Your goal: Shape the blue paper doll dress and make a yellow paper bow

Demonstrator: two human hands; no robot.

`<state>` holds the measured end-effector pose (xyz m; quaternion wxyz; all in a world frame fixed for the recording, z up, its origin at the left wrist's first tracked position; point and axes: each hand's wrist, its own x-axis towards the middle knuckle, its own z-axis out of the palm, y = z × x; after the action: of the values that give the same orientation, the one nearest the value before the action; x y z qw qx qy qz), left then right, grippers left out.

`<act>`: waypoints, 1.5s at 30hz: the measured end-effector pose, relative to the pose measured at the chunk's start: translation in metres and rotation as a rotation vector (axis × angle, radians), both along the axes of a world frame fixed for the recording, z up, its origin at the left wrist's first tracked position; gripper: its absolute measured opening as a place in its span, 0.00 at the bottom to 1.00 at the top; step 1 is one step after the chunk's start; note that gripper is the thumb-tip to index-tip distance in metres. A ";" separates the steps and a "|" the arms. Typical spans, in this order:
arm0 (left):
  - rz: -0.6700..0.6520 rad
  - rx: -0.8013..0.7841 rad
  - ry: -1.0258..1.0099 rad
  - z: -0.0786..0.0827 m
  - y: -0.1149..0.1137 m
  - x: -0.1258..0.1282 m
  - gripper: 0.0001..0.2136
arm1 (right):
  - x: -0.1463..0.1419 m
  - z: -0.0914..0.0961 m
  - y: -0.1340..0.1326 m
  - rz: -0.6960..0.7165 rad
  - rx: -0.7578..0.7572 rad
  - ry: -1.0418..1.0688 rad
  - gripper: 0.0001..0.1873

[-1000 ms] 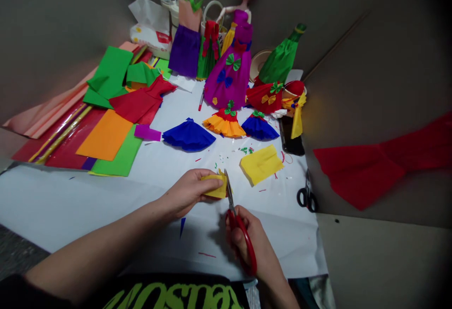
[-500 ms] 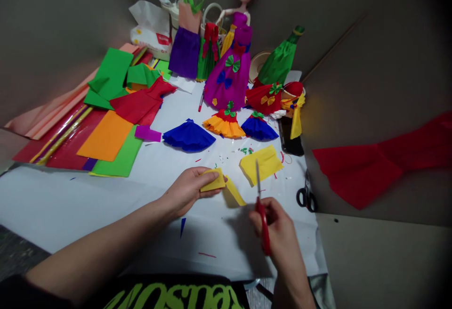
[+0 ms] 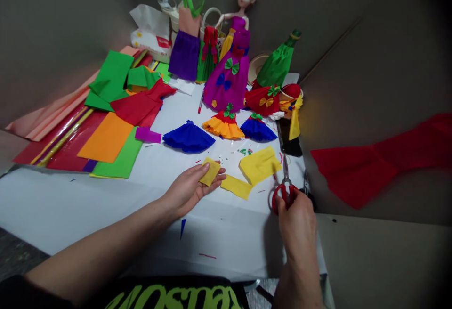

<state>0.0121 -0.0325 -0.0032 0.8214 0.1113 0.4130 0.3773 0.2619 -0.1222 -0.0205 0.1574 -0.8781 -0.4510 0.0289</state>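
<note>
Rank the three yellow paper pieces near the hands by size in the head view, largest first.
Largest: the yellow paper sheet. Then, too alike to rank: the yellow strip beside it and the yellow piece on the left hand.

Scissor handles point(image 3: 278, 197) partly hidden, shirt lettering point(image 3: 173, 297) cut off at bottom

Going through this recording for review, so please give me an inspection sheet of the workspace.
Surface: white paper sheet with small coloured scraps on it.
Job's things: yellow crepe paper piece on the left hand; red-handled scissors; yellow crepe paper strip and yellow crepe paper sheet nearby.
Clutter: black-handled scissors, blue paper skirt, coloured paper sheets.
Hands: left hand open, palm up; right hand gripping the red-handled scissors.
Cables: nothing seen.
Surroundings: doll in a purple paper gown; red crepe paper to the right.
</note>
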 end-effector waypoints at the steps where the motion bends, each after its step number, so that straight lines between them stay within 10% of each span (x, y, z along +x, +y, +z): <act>1: 0.004 0.002 -0.007 0.000 0.000 0.000 0.10 | 0.001 -0.002 0.001 0.013 0.012 -0.016 0.25; 9: 0.017 0.013 -0.035 -0.006 -0.001 0.001 0.09 | 0.010 -0.022 0.007 0.095 0.091 -0.125 0.24; 15: 0.024 0.029 -0.060 -0.006 -0.003 0.001 0.11 | -0.005 0.001 0.012 0.138 0.165 -0.071 0.24; 22: 0.034 0.176 -0.167 -0.009 -0.006 0.005 0.14 | -0.091 0.033 0.053 0.422 0.237 1.042 0.14; 27: -0.008 0.309 -0.152 -0.010 -0.002 0.003 0.15 | -0.112 0.029 0.073 0.429 0.200 1.349 0.16; 35: 0.001 0.342 0.300 -0.009 0.008 -0.005 0.13 | -0.094 0.022 0.079 0.401 0.140 1.210 0.18; 41: 0.037 0.326 0.398 -0.012 0.012 -0.005 0.14 | -0.068 0.027 0.065 0.512 0.001 0.357 0.11; 45: 0.044 0.330 0.400 -0.011 0.013 -0.004 0.13 | -0.061 0.027 0.061 0.568 -0.156 0.175 0.10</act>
<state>0.0079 -0.0193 -0.0143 0.6857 0.3072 0.5022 0.4281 0.2014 -0.0611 0.0063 0.1133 -0.7205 -0.6596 0.1818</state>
